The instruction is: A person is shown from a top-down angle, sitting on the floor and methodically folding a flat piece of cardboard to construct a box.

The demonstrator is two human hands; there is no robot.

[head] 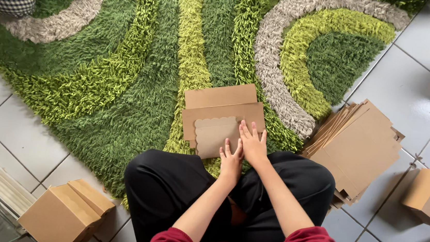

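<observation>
Pressing flat, left hand [230, 160] and right hand [252, 144] cover the cardboard blank [215, 123].

Cardboard blank [220, 119]: matt brown, smooth, one scalloped edge. Rug [125, 77]: shaggy, rough pile cloth. Floor tiles [421, 77]: glossy, smooth. Stacked blanks [363, 149]: matt cardboard.

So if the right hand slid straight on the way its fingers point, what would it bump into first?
The right hand already lies on the flat brown cardboard sheet; beyond its far edge comes only the shaggy green rug, likely.

Dark red sleeves pushed up, black trousers, bare hands [243, 152].
</observation>
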